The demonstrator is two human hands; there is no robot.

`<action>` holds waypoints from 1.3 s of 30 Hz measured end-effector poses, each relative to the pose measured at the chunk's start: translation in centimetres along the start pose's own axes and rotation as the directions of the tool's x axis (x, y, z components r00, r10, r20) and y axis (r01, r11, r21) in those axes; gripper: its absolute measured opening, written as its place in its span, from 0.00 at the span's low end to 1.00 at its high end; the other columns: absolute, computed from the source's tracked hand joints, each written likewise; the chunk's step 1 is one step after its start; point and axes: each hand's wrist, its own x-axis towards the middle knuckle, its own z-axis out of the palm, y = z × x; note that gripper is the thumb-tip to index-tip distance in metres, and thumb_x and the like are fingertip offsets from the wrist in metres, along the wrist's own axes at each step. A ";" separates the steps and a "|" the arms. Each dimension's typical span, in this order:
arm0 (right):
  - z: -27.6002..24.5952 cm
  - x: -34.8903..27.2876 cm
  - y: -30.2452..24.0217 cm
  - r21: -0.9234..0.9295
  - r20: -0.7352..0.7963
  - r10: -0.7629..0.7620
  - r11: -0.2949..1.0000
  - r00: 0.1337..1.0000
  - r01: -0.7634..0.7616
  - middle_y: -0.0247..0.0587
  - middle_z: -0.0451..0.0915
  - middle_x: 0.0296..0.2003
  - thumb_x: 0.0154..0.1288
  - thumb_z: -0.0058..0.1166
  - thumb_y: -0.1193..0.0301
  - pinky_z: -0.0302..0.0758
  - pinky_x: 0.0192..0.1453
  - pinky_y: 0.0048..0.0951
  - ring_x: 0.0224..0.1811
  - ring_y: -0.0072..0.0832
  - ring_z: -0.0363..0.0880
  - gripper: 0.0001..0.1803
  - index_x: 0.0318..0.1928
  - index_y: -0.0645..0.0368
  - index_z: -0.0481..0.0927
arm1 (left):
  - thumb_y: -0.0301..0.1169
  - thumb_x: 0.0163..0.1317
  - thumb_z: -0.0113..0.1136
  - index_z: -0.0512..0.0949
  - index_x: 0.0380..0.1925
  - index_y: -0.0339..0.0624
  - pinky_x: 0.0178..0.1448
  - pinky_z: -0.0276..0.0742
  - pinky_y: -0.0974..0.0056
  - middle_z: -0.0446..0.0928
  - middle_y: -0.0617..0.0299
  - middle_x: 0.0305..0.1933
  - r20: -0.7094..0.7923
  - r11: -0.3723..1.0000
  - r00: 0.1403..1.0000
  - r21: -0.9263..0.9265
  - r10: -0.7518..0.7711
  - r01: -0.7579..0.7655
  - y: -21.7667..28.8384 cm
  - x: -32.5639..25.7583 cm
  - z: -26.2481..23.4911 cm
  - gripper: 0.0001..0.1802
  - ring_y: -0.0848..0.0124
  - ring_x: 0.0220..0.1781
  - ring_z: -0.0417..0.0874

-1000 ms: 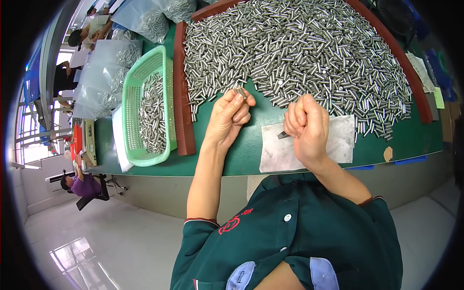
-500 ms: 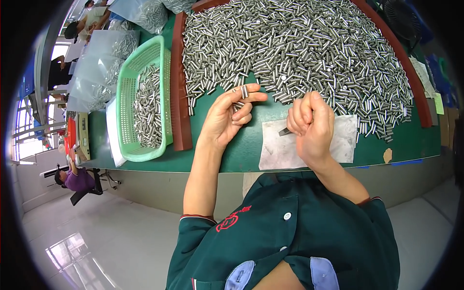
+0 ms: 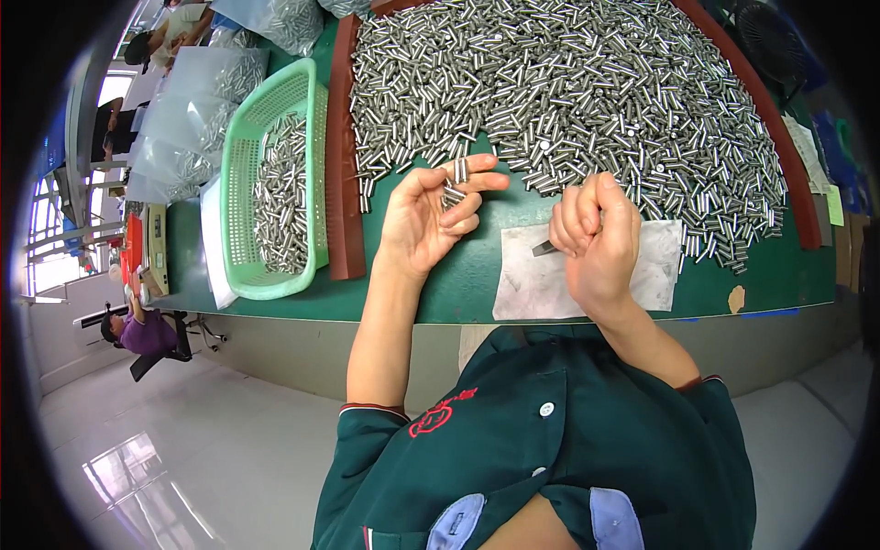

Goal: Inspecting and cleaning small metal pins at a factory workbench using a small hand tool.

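Note:
My left hand is turned palm up over the green table and holds a few short metal pins between thumb and fingers. My right hand is curled shut above a grey-white cloth, gripping a small dark tool whose tip pokes out to the left. Beyond both hands spreads a big heap of shiny metal pins, fenced by a brown raised border.
A green plastic basket partly filled with pins stands left of the border, on white paper. Clear bags of pins lie further left. Other people sit at the far left and top left. The table's front edge runs just below my wrists.
My left hand has lifted off the heap and rolled palm up with pins in its fingers. My right hand has stayed over the cloth, barely shifting.

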 end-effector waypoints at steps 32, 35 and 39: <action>-0.3 -0.3 0.1 0.053 -0.005 0.015 0.998 1.000 -0.014 0.28 0.54 0.10 0.66 0.30 0.67 0.46 0.14 0.18 0.11 0.14 0.46 0.20 0.15 0.55 0.54 | 0.22 0.42 0.59 0.74 0.19 0.37 0.32 0.66 0.60 0.70 0.57 0.21 0.360 -0.564 0.755 0.826 0.549 0.016 -1.1 0.9 3.2 0.03 0.59 0.28 0.70; -0.4 -0.2 -0.1 0.009 -0.013 -0.001 1.000 1.000 0.001 0.29 0.54 0.10 0.66 0.30 0.67 0.47 0.14 0.18 0.11 0.14 0.47 0.21 0.14 0.55 0.54 | 0.22 0.41 0.59 0.75 0.19 0.38 0.32 0.66 0.61 0.70 0.58 0.21 0.371 -0.589 0.767 0.808 0.524 0.011 -1.5 2.0 3.0 0.03 0.61 0.28 0.71; -0.3 -0.3 -0.2 0.012 -0.032 0.015 1.000 0.999 -0.014 0.28 0.54 0.09 0.65 0.30 0.67 0.47 0.15 0.18 0.11 0.14 0.47 0.21 0.14 0.55 0.55 | 0.22 0.41 0.60 0.76 0.21 0.39 0.33 0.67 0.61 0.70 0.60 0.22 0.392 -0.562 0.781 0.825 0.486 -0.064 -2.1 3.0 2.8 0.04 0.62 0.28 0.71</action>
